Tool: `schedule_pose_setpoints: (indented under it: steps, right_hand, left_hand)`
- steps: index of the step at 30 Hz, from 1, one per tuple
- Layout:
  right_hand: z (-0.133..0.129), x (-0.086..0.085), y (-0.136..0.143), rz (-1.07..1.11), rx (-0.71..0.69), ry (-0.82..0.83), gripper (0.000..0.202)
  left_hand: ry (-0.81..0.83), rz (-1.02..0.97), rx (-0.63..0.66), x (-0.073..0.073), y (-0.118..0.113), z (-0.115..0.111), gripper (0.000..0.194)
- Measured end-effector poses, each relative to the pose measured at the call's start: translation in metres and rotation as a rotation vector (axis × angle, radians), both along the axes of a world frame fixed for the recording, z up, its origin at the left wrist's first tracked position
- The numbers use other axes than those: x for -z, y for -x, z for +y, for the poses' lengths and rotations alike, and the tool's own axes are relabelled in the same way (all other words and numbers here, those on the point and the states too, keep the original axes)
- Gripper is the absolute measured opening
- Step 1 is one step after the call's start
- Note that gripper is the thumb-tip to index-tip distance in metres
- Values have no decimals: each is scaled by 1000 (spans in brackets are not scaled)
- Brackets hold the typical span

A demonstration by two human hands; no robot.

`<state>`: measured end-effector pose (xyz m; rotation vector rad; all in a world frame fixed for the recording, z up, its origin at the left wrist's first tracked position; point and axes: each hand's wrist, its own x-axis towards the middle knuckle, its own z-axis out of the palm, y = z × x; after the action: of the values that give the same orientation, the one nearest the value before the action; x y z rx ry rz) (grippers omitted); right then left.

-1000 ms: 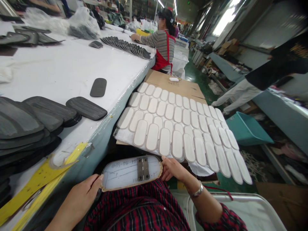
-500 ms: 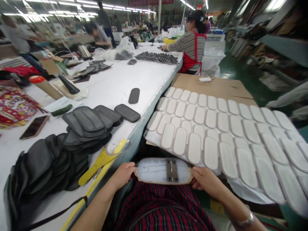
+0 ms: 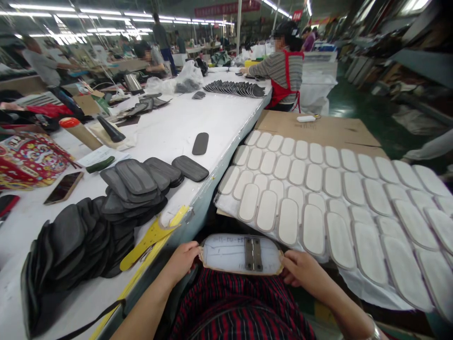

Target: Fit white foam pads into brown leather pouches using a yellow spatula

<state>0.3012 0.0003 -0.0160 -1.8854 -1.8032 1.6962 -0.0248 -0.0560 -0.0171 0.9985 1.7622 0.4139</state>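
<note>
Both hands hold a long oval translucent plate with a metal hinge (image 3: 226, 255) level in front of my lap. Handwritten marks and lines show on its upper face, and a tan edge runs round it. My left hand (image 3: 184, 262) pinches its left end; my right hand (image 3: 300, 269) grips the right end. Just beyond the plate, rows of white oval pads with grey rims (image 3: 278, 217) lie on a board to the right. To the left, a heap of dark grey oval pieces (image 3: 71, 231) lies on the white table (image 3: 159, 127).
A yellow strip-like tool (image 3: 148, 241) lies at the table edge. Farther left are a phone (image 3: 63, 187), a cucumber (image 3: 100, 164) and a red patterned bag (image 3: 31, 158). A person in a red apron (image 3: 286, 71) sits at the table's far end. Cardboard (image 3: 318, 130) lies behind the pads.
The view has shifted slightly, so the table and its things appear a little farther right. Both hands keep hold of the plate, which stays almost in place.
</note>
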Motion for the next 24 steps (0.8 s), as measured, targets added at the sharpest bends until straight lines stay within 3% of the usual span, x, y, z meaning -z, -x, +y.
schedule_pose_setpoints:
  steps: [2,5,8,15,19,24]
  right_hand:
    - [-1,1,0,-34,-14,-49,26]
    - [-3,1,0,-76,-26,-119,25]
    - [-5,-2,-1,-86,-58,-204,20]
    - [-3,-8,-3,-151,-110,-264,19]
    - [1,-17,6,-204,-129,-253,34]
    - [2,-22,16,-410,-194,-383,38]
  left_hand:
    - [-56,62,36,-2,-2,-3,30]
    - [-179,327,188,-7,-6,-4,33]
    - [-139,516,331,-7,-4,2,32]
    - [-53,489,421,6,5,9,36]
    - [-38,476,417,5,4,5,39]
    - [-17,537,446,1,0,9,37]
